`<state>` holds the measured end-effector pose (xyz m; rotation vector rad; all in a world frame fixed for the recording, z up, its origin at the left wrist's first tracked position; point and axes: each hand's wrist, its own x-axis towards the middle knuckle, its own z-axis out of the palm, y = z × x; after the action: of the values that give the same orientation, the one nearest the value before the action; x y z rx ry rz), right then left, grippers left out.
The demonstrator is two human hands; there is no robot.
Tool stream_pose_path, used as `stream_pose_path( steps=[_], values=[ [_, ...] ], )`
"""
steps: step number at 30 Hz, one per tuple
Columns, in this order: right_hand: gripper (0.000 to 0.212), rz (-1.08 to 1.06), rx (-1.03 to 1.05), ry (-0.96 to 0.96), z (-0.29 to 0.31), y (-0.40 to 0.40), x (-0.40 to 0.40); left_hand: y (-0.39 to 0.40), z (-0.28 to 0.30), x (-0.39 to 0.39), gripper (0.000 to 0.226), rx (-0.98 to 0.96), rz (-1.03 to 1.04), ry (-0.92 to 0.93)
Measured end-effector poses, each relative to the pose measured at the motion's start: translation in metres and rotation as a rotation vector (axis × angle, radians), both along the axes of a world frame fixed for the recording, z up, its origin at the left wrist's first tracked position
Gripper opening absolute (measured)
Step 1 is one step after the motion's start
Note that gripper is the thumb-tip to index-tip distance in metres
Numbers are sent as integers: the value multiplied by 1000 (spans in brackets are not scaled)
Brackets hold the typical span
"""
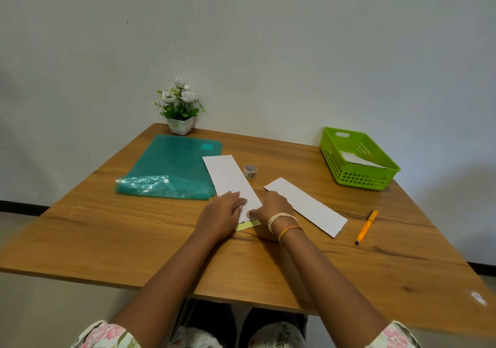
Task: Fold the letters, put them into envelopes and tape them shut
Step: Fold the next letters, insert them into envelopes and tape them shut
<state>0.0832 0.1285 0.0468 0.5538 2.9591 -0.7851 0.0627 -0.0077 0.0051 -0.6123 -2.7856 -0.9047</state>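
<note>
letter (230, 180) just left of tape roll (250, 171), long axis running from hands toward plant pot (180, 125). thin, limp, light paper (creases easily); best held at near short edge. left hand (221, 213) and right hand (273, 209) press near end, fingers curled; pinch or press, cannot tell.

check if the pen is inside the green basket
No, the pen lies on the bare table, nearer the person than the green basket.
</note>
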Motion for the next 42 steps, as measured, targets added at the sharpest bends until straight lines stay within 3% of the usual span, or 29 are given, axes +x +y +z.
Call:
stream_pose_path(
  steps=[3,6,8,10,14,17,20,22,24,26,29,31,32,34,36,42],
  values=[
    [33,-11,-116,-79,6,-2,-5,0,0,-2,35,-16,6,3],
    [49,-61,-232,-120,9,2,-9,-1,0,-1,35,-22,0,-13],
    [36,-69,-292,-72,7,4,-8,0,1,0,36,49,14,-29],
    [16,-98,-451,54,3,8,-6,1,5,0,37,258,85,-7],
    [10,-264,-1180,158,5,10,2,11,12,-1,44,724,274,-87],
    [27,-360,-1362,190,6,10,7,21,19,-2,53,1041,327,-307],
    [20,-427,-1495,238,6,12,12,27,22,-3,57,1237,313,-429],
    [20,-420,-1517,206,7,10,16,28,23,-5,47,1511,189,-658],
    [24,-377,-1488,142,6,7,19,25,25,-5,49,1778,47,-964],
    [23,-292,-1335,51,7,4,23,20,23,-8,56,1836,-30,-1135],
    [29,-144,-727,22,5,6,24,16,20,-11,62,1836,-151,-1259],
    [34,-74,-220,191,2,8,25,16,19,-13,63,1845,-143,-1280],
    [33,-27,-67,310,3,8,25,15,18,-15,62,1846,-125,-1268],
    [35,130,-32,451,5,8,25,14,14,-18,56,1842,-54,-1204],
    [47,276,5,454,6,10,23,13,11,-20,49,1843,0,-1144],
    [53,384,134,448,2,8,23,11,11,-18,39,1819,24,-1085]
  ],
)
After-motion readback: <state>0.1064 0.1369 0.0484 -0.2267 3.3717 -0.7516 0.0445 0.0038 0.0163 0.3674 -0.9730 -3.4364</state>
